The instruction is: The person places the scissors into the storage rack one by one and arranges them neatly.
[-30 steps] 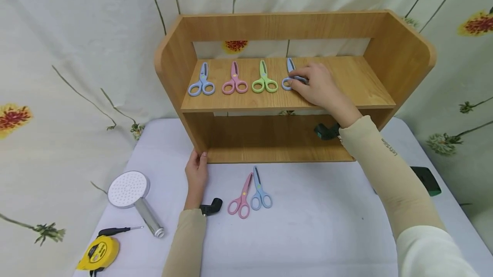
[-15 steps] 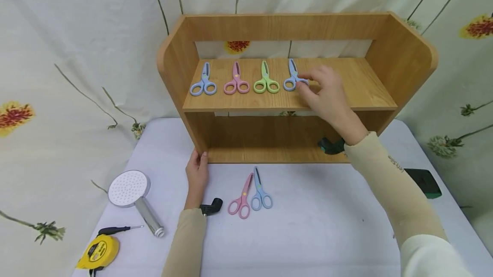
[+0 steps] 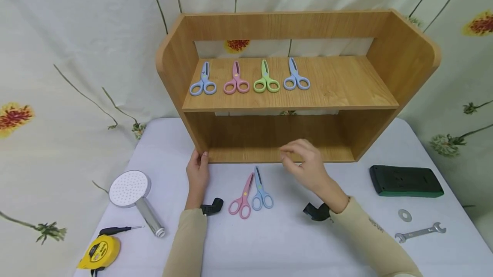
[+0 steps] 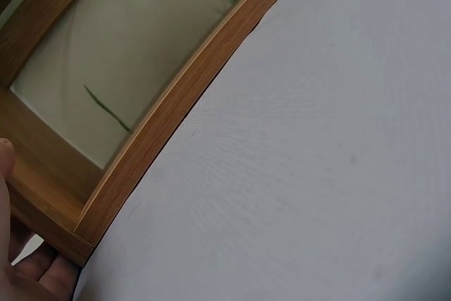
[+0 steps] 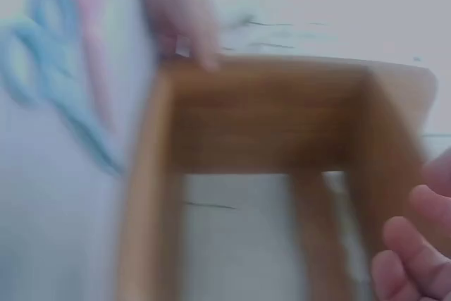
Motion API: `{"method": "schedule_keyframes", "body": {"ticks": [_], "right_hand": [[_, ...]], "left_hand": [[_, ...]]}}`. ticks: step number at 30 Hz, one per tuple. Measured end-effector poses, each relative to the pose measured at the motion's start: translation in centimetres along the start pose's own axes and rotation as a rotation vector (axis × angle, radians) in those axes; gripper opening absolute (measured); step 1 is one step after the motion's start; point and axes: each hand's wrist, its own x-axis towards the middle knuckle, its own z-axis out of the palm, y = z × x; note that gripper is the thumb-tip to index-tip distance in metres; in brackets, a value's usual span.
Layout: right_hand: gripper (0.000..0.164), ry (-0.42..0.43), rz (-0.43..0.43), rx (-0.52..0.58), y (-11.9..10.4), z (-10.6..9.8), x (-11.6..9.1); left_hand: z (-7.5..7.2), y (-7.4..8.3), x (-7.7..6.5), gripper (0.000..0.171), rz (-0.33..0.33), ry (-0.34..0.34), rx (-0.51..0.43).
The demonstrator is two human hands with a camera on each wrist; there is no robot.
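My left hand (image 3: 197, 178) grips the lower left corner of a wooden shelf (image 3: 291, 108), thumb on one side and fingers on the other, as the left wrist view shows. My right hand (image 3: 308, 168) hangs in front of the lower tier with loosely bent fingers and nothing in them. Along the upper tier lie blue scissors (image 3: 203, 81), pink scissors (image 3: 236, 79), green scissors (image 3: 265, 80) and, furthest right, more blue scissors (image 3: 295, 76), blades pointing back. On the cloth before the shelf, another pink pair (image 3: 244, 195) lies beside a light blue pair (image 3: 260, 190).
To the left lie a shower head (image 3: 129, 189), a screwdriver (image 3: 114, 230) and a yellow tape measure (image 3: 101, 251). At the right are a black and green case (image 3: 406, 181), a metal washer (image 3: 405, 215) and a wrench (image 3: 420, 232).
My right hand has let go of the rightmost blue scissors on the upper tier and come down toward the table. The left hand keeps its grip on the shelf corner.
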Motion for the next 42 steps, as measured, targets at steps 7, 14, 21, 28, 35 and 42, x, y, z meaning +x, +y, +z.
{"method": "schedule_keyframes", "body": {"ticks": [7,14,21,28,35,42], "right_hand": [[0.022,-0.216,0.313,0.039,0.6,3.6,-4.5],[0.029,-0.349,0.380,0.075,0.6,5.1,-6.0],[0.034,-0.452,0.419,-0.004,1.0,6.2,-7.0],[0.046,-0.575,0.356,-0.196,0.7,7.6,-7.9],[0.028,-0.531,0.355,-0.263,0.4,7.8,-7.9],[0.021,-0.581,0.405,-0.265,0.3,7.0,-7.6]], "left_hand": [[0.2,0.2,-0.1,0.040,-0.008,0.000,0.017],[0.1,0.1,0.0,0.039,-0.009,0.004,0.028],[0.0,0.3,-0.2,0.041,-0.025,-0.016,0.032],[-0.1,0.3,0.0,0.040,-0.011,0.003,0.019],[-0.1,0.5,-0.1,0.041,-0.029,0.004,0.017],[-0.2,0.6,-0.2,0.043,-0.046,-0.014,0.022]]}}
